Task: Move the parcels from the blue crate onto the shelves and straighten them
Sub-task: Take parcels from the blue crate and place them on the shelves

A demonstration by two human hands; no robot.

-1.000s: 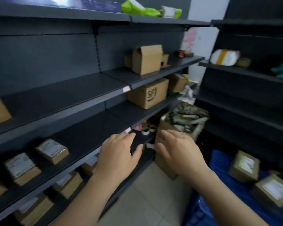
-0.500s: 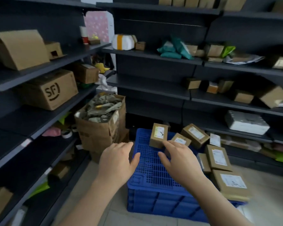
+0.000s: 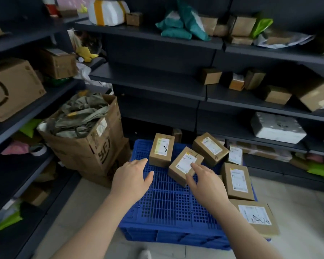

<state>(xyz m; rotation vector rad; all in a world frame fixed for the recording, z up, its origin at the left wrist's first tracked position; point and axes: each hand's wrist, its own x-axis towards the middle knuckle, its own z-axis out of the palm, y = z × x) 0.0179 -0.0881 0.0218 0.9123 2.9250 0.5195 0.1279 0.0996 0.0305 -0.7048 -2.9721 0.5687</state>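
1. Blue crate [image 3: 166, 199], lower ctr: several labelled parcels [image 3: 162, 149] on top.
2. L hand [image 3: 133, 176]: fingers spread, empty, over crate.
3. R hand [image 3: 206, 182]: fingers straight, tip apparently touching ctr parcel [image 3: 183, 161].

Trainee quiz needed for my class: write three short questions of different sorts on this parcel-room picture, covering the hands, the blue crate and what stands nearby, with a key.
1. True or false: the left hand grips a parcel.
2. Which thing lies nearest the fingertips of the right hand? A) the tilted brown cardboard parcel with a white label, mid-crate; B) a white foam box; C) a green mailing bag.
3. Fill in: the open cardboard box stuffed with olive-grey wrapping stands to the ___ of the blue plastic slatted crate.
Key: 1 false, it hovers open and empty; 2 A; 3 left.
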